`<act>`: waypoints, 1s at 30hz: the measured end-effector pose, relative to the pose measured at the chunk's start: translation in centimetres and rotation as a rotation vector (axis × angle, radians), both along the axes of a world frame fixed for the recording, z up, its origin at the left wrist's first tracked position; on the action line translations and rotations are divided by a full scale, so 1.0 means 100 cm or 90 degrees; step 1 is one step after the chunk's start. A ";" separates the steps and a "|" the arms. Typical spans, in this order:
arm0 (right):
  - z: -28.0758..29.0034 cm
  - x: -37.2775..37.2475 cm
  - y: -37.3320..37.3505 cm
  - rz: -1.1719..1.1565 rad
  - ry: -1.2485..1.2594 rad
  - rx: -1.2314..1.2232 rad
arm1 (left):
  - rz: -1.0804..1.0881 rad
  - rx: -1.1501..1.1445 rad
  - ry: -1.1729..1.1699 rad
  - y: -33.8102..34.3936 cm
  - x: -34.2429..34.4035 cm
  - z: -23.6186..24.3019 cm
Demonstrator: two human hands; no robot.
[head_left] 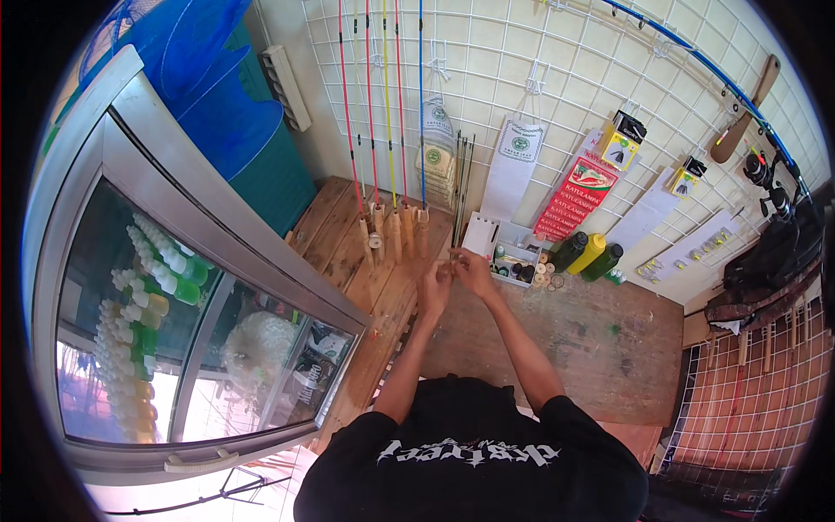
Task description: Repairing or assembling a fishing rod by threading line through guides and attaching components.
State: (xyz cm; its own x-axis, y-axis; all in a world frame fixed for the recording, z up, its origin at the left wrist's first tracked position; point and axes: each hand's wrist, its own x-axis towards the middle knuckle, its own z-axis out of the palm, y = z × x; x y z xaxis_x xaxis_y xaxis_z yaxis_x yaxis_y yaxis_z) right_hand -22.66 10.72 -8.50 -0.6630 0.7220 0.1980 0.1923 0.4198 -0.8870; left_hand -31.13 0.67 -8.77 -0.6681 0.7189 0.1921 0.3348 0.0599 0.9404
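Note:
My left hand (435, 285) and my right hand (472, 273) come close together over the far edge of the wooden table (557, 348). Both have their fingers drawn into a pinch near one another. Whatever lies between the fingertips is too small to make out. Just beyond my right hand stands a white divided box (481, 233) holding small bottles and jars (513, 261). Left of my hands, several fishing rods (396, 130) with pale wooden handles (396, 235) stand upright against the wall.
Dark and yellow bottles (590, 254) and small wooden rings (545, 271) are right of the box. A white wire grid (565, 70) carries hanging packets (584, 191) and a fishing reel (770, 187). A glass-fronted metal cabinet (130, 157) stands at the left, before blue netting (200, 87).

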 end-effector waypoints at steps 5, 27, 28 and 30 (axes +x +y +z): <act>-0.033 0.016 -0.003 -0.007 -0.154 -0.002 | -0.171 -0.194 -0.066 -0.026 0.010 -0.044; 0.016 -0.081 0.100 -0.337 0.059 0.129 | -0.463 -0.382 0.167 -0.050 0.022 -0.123; 0.016 -0.081 0.100 -0.337 0.060 0.130 | -0.464 -0.381 0.167 -0.050 0.023 -0.120; 0.017 -0.081 0.098 -0.349 0.035 0.118 | -0.498 -0.380 0.183 -0.051 0.026 -0.113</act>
